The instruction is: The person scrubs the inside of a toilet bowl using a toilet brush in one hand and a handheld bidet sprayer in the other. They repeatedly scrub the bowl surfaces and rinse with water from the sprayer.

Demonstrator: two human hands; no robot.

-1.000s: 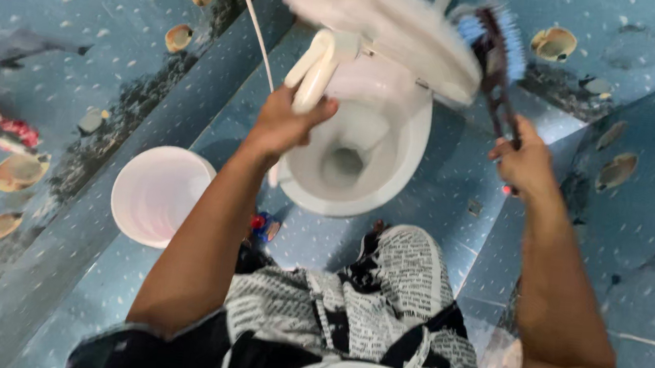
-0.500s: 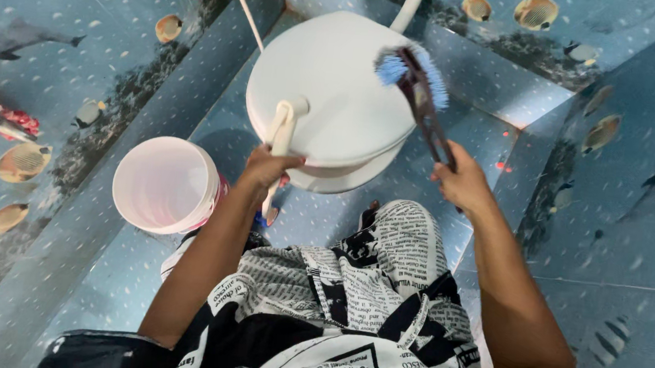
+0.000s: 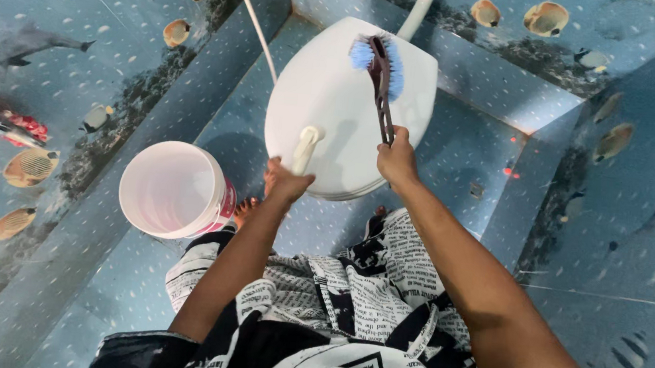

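Note:
A white toilet stands ahead with its lid (image 3: 335,105) down. My right hand (image 3: 397,160) grips the dark handle of a scrub brush (image 3: 379,62), whose blue bristles rest on the far part of the lid. My left hand (image 3: 288,180) holds a white spray nozzle (image 3: 305,147) over the lid's near edge. A thin white hose (image 3: 254,18) runs from it up along the wall to the upper left.
A white bucket (image 3: 175,189) with a pink band stands on the blue speckled floor left of the toilet. Blue walls with fish and shell pictures close in on the left, back and right. A white pipe (image 3: 420,5) rises behind the toilet. My patterned black-and-white garment fills the bottom.
The toilet lid came down from raised to closed. My right hand moved the brush left onto the lid. My left hand dropped toward the lid's near edge with the nozzle.

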